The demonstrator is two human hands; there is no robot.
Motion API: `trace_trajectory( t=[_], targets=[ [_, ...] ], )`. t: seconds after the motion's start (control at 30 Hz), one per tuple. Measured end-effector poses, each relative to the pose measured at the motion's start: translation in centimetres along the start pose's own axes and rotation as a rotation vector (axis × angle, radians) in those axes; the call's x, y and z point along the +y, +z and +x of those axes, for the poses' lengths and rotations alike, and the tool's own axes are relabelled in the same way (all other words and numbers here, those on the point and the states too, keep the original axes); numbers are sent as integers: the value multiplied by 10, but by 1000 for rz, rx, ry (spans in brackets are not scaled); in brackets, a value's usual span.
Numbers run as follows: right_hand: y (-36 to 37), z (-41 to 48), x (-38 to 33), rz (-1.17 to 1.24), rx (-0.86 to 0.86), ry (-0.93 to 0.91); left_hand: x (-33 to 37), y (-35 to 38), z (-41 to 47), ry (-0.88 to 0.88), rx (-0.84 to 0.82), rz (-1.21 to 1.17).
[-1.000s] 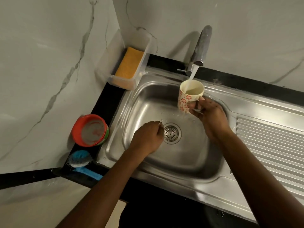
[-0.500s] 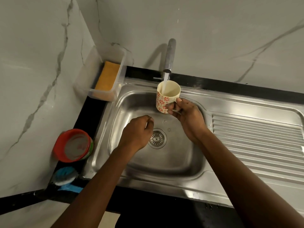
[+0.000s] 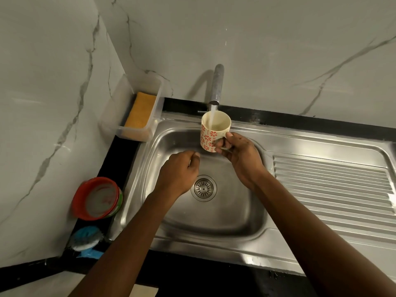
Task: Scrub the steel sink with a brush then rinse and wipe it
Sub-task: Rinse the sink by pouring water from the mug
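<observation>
Right grip (image 3: 237,156) holds the mug (image 3: 210,133) under the tap (image 3: 216,84) — left grip (image 3: 180,173) loosely curled, empty.

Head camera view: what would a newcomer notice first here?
The flowered mug first: the right hand holds it by the handle under the running tap at the back of the steel sink. The left hand hovers with curled fingers near the drain. A red bowl sits on the counter at left.

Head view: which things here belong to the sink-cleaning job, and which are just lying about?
Job: stainless steel sink, running steel tap, cream floral mug in the right hand, blue bristle brush, yellow sponge.
Lying about: red round plastic container, clear plastic tub holding the sponge.
</observation>
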State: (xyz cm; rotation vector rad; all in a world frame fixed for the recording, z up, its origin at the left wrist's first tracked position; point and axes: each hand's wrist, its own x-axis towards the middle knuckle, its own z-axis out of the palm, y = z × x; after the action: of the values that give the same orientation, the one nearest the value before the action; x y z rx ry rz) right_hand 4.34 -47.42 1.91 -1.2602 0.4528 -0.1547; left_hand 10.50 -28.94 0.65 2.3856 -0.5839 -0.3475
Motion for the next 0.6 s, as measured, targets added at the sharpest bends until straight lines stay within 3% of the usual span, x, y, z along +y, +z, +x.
trace_trajectory(
  t=[0.6],
  targets=[
    [0, -2, -5, -41, -29, -13, 0, 1, 5, 32, -7, -17]
  ],
)
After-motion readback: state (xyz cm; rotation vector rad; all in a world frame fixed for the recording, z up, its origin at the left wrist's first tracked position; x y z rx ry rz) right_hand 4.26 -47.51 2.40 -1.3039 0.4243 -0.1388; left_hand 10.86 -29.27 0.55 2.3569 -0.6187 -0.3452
